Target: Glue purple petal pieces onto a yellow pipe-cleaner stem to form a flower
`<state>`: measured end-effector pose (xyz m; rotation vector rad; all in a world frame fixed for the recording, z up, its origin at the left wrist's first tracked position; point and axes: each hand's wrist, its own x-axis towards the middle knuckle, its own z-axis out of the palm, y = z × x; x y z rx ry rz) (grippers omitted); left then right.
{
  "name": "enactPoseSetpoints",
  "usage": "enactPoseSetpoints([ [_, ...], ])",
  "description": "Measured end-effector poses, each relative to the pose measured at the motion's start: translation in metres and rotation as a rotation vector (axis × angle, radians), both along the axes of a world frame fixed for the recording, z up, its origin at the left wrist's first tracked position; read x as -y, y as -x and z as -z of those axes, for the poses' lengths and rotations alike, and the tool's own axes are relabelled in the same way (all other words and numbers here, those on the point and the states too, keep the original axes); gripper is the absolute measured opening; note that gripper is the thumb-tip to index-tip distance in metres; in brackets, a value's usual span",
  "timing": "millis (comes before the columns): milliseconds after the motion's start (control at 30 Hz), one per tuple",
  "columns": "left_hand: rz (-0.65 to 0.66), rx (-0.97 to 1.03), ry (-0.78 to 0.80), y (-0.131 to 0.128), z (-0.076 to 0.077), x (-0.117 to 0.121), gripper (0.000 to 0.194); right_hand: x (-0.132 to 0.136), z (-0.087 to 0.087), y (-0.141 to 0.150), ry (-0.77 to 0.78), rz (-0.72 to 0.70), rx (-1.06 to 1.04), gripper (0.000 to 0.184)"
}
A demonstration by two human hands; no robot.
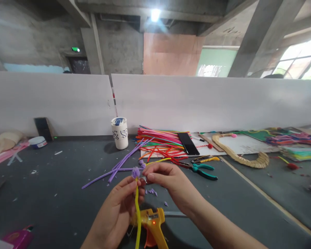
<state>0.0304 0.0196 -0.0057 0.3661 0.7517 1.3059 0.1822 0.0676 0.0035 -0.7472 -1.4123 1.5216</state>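
My left hand [119,197] pinches a yellow pipe cleaner stem [138,211] just under its purple fuzzy flower head [136,172]. The stem hangs down in front of a yellow hot glue gun [157,226] with a lit red light. Close beside the flower, my right hand [171,178] has thumb and forefinger pinched together; what is between them I cannot make out. Behind the fingers lies a second purple flower head [142,164], near a yellow pipe cleaner [159,160]. Small purple pieces [151,192] are scattered on the table below the right hand.
Purple pipe cleaners [124,162] lie left of a colourful pipe cleaner pile [160,138]. A phone [188,144] rests there. Teal-handled pliers [203,169] and a yellow cutter [209,159] are to the right. A white cup [120,134] stands before the white partition [197,103].
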Motion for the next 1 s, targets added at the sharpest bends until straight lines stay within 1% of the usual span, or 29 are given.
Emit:
enactPoseSetpoints([
  [167, 0.046, 0.044, -0.048, -0.005, 0.001, 0.005, 0.014, 0.006, 0.003, 0.002, 0.023, -0.040, 0.001, 0.023],
  [267, 0.042, 0.015, -0.075, -0.005, 0.001, 0.004, 0.014, 0.007, 0.003, 0.000, -0.023, 0.007, 0.044, 0.020],
  [400, 0.037, -0.003, -0.048, -0.006, 0.001, 0.005, 0.016, 0.000, 0.003, -0.005, -0.047, 0.053, 0.085, 0.019],
  [533, 0.048, 0.016, -0.051, -0.007, -0.001, 0.007, 0.016, -0.004, 0.003, -0.009, -0.038, 0.025, 0.149, 0.039],
  [567, 0.051, 0.012, -0.053, -0.007, -0.002, 0.007, 0.016, -0.004, 0.002, -0.009, -0.038, 0.012, 0.157, 0.038],
  [667, 0.046, 0.011, -0.049, -0.008, -0.002, 0.007, 0.018, 0.000, 0.000, -0.007, -0.014, -0.024, 0.121, 0.021],
  [767, 0.040, 0.032, -0.034, -0.010, 0.001, 0.007, 0.021, 0.003, 0.000, -0.005, 0.020, -0.075, 0.090, 0.024],
  [833, 0.034, 0.043, -0.017, -0.011, 0.002, 0.007, 0.021, 0.004, 0.000, -0.005, 0.021, -0.084, 0.097, 0.024],
  [933, 0.033, 0.044, -0.009, -0.012, 0.002, 0.007, 0.021, 0.004, -0.001, -0.006, -0.005, -0.072, 0.124, 0.020],
  [1000, 0.030, 0.039, 0.003, -0.012, 0.001, 0.007, 0.018, 0.004, -0.005, -0.009, -0.053, -0.039, 0.142, 0.015],
])
